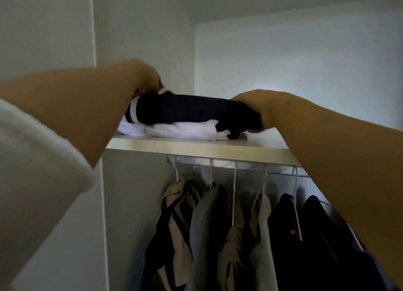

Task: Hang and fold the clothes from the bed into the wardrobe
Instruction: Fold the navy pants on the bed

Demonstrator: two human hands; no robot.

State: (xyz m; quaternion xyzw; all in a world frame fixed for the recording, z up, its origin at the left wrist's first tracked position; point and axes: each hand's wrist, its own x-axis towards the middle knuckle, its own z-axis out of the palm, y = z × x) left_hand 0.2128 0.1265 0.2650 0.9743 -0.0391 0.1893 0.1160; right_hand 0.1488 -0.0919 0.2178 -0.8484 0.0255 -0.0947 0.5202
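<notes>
A folded dark navy garment (192,110) with a white stripe at its left end lies on top of a folded white garment (181,131) on the wardrobe's upper shelf (196,147). My left hand (146,76) reaches over the far left end of the navy garment, its fingers curled down onto the cloth and mostly hidden behind it. My right hand (259,107) grips the right end of the navy garment, thumb below and fingers over the top.
Under the shelf a hanging rail (218,162) carries several garments on white hangers: beige (178,205), grey-blue (207,221), cream and dark ones. The wardrobe's white side wall stands close on the left. The shelf runs on to the right of the pile.
</notes>
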